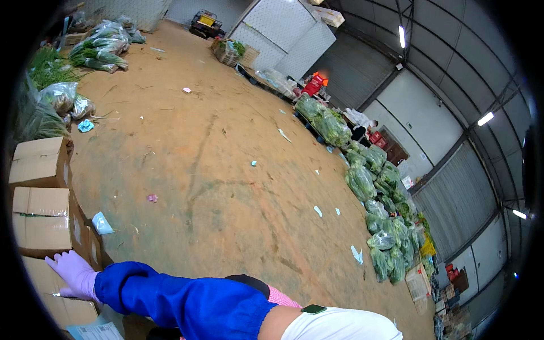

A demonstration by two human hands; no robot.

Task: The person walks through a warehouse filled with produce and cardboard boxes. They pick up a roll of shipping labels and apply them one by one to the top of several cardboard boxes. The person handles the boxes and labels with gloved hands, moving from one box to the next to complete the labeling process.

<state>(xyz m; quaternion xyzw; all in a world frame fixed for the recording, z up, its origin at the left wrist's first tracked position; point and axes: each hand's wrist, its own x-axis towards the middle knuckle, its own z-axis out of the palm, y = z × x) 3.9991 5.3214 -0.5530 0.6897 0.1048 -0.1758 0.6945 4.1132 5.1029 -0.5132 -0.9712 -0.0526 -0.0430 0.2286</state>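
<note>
My right hand, in a purple glove with a blue sleeve cover above it, is at the lower left. Its fingers are apart and lie on a cardboard carton, by the side of a second taped carton. The thumb rests lower on the near carton. Another carton stands beyond them. A light-blue sheet with a printed label lies at the bottom edge, beside the near carton. My left hand is out of view.
Bagged spring onions and clear bags of produce lie at the upper left. Bagged leafy greens line the right side. Scraps, including a blue one, litter the floor. A person in orange and red is far off.
</note>
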